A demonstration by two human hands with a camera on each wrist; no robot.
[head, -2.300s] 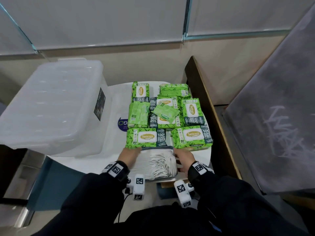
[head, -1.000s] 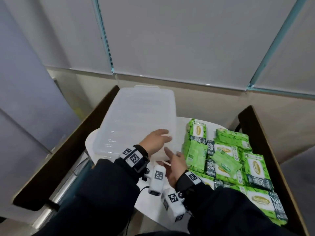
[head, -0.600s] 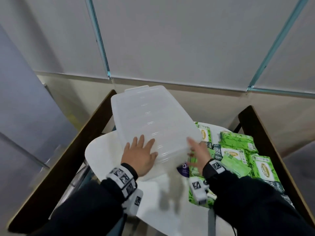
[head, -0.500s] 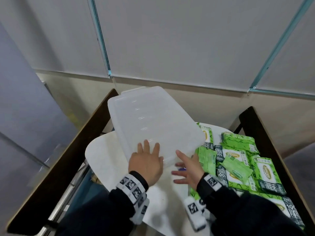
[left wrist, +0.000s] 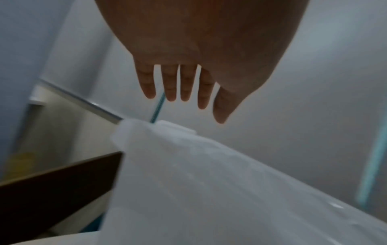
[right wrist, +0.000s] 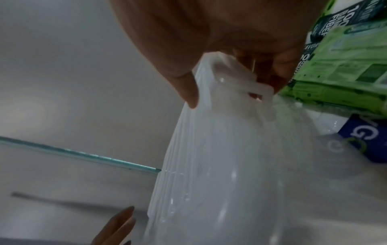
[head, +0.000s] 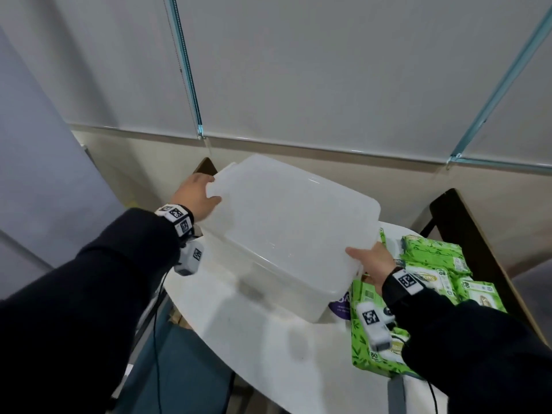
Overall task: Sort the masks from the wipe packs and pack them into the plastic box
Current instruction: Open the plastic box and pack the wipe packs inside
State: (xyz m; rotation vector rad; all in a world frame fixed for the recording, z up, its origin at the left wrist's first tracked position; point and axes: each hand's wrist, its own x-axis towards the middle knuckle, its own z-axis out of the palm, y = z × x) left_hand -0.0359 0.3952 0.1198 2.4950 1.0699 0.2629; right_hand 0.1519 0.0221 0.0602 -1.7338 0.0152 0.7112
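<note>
The plastic box [head: 286, 234] sat tilted on the tabletop [head: 263, 339], left of the wipe packs [head: 430, 273]. Right hand [head: 373, 262] gripped its rim; left hand [head: 195, 197], fingers straight, touched the far corner. Light, stiff, probably slippery; best held by its rims.

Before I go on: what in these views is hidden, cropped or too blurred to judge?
- Masks: in no view; possibly below the head view's bottom edge.
- Plastic box contents: frosted walls and closed lid hide them in all views.
- Left hand: head view suggests contact with the far corner; left wrist view shows fingers straight and apart, so its grip is uncertain.
- Wipe packs: partly covered by the right hand and sleeve; small print blurred.
</note>
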